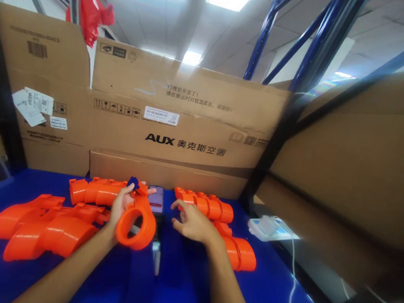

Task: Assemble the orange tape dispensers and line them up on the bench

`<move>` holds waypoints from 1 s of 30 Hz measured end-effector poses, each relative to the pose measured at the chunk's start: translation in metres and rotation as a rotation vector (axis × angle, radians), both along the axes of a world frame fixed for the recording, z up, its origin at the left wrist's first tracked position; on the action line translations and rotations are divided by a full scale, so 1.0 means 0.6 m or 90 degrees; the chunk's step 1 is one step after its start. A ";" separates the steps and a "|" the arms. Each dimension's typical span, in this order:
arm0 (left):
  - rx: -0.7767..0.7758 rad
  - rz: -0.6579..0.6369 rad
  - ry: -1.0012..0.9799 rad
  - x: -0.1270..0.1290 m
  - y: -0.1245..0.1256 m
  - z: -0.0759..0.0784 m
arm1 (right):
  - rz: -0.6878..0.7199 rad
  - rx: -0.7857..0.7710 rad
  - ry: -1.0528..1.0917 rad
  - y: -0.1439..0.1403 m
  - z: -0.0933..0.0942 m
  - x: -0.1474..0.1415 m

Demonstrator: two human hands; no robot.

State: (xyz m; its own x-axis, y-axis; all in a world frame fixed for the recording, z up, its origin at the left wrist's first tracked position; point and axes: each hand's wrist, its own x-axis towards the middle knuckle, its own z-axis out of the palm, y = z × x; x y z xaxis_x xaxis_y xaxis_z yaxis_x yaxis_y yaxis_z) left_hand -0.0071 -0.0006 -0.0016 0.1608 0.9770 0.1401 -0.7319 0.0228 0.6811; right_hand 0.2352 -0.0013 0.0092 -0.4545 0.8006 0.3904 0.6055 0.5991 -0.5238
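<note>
Orange ring piece (148,229), just one, is up over the blue tabletop (176,286), gripped in the left hand (121,206) with one little dark-blue bit (133,183) by the thumb. Right hand (193,222) is free, fingers loosely curled. I count four clusters of orange parts (53,233), two per side, plus one phone (156,198).

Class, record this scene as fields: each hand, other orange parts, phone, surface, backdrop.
Left hand: holds ringed orange part
Right hand: nothing visibly held, fingers bent
Other orange parts: left group, right group
Phone: between the groups
Surface: blue tabletop
Backdrop: cardboard printed AUX
</note>
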 end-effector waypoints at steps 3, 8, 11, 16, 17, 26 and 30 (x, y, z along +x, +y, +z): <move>0.002 -0.010 0.024 0.004 0.001 -0.006 | 0.009 -0.027 0.001 -0.002 -0.002 -0.005; 0.009 -0.007 0.070 0.011 0.008 -0.020 | 0.004 -0.061 0.018 0.004 -0.004 -0.004; 0.014 -0.020 0.077 0.013 0.006 -0.018 | 0.006 -0.064 0.052 0.009 -0.002 0.000; 0.017 -0.073 0.074 0.025 -0.028 0.002 | -0.010 -0.038 0.184 0.022 0.003 0.004; 0.014 -0.098 0.077 0.029 -0.037 0.006 | -0.029 -0.026 0.213 0.025 0.003 0.003; 0.021 -0.226 0.141 0.037 -0.048 -0.002 | -0.066 -0.003 0.424 0.029 0.001 -0.017; 0.029 -0.186 0.077 0.036 -0.034 -0.008 | -0.006 -0.052 0.537 0.021 0.007 -0.034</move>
